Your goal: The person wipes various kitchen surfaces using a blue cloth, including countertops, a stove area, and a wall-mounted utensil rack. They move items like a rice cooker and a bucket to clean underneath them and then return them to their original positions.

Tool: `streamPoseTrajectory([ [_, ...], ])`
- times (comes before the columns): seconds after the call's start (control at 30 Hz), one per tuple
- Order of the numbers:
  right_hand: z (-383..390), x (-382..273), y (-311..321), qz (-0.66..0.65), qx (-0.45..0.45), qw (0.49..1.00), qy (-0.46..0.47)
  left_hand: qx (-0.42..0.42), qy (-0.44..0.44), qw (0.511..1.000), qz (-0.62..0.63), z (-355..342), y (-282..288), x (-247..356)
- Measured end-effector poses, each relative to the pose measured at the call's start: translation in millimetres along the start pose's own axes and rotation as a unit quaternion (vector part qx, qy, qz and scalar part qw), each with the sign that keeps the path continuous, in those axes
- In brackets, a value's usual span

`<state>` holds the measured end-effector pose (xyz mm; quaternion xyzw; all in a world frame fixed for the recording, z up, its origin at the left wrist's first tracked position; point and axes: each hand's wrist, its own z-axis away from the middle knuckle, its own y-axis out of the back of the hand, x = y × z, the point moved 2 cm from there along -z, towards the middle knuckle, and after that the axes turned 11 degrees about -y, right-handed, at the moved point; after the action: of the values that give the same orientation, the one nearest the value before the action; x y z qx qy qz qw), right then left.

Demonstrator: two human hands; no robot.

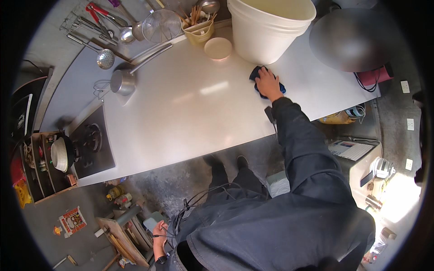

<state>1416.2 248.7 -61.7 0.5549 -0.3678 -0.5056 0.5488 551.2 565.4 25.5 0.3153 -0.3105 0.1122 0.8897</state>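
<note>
My right hand (pixel 267 83) presses on a bunched dark blue cloth (pixel 280 88) on the pale countertop (pixel 176 113), just in front of a large white bucket (pixel 266 31). My fingers are curled over the cloth. Low at the left, beside my body, my left hand (pixel 160 239) has bent fingers near black cables (pixel 190 201) and a pale grey-green flat object (pixel 150 222); what it holds is unclear. A small round beige board or lid (pixel 218 48) lies left of the bucket.
A steel pot (pixel 123 83) sits at back left, below hanging utensils (pixel 105 58). A black cooktop (pixel 92 140) occupies the left end. A dark domed object (pixel 348 38) and red item (pixel 377 77) stand at the right end. My feet are below the front edge.
</note>
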Motion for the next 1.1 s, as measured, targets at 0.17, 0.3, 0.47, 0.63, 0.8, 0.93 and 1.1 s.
streamPoseTrajectory([
  [0.17, 66, -20, -40, -0.026, 0.056, 0.998, -0.006, -0.025, 0.098, 0.991, 0.093, -25, 13, -34],
  [0.3, 187, -45, -30, -0.019, -0.041, 0.998, 0.031, -0.016, 0.108, 0.984, 0.138, -50, 17, -51],
  [0.47, 182, -68, -25, -0.004, -0.030, 0.997, 0.064, -0.107, 0.010, 0.989, 0.106, -115, 33, -62],
  [0.63, 77, -147, -34, -0.002, 0.057, 0.991, 0.124, -0.143, -0.088, 0.986, -0.025, -171, 43, 44],
  [0.8, 123, -189, -45, -0.032, 0.032, 0.982, 0.182, -0.129, -0.153, 0.973, -0.116, -207, 42, 114],
  [0.93, 234, -158, -53, -0.010, -0.068, 0.965, 0.252, -0.146, -0.131, 0.978, -0.066, -206, 21, 127],
  [1.1, 182, -68, -32, 0.092, -0.011, 0.995, 0.048, -0.179, -0.176, 0.965, -0.076, -231, 12, 190],
])
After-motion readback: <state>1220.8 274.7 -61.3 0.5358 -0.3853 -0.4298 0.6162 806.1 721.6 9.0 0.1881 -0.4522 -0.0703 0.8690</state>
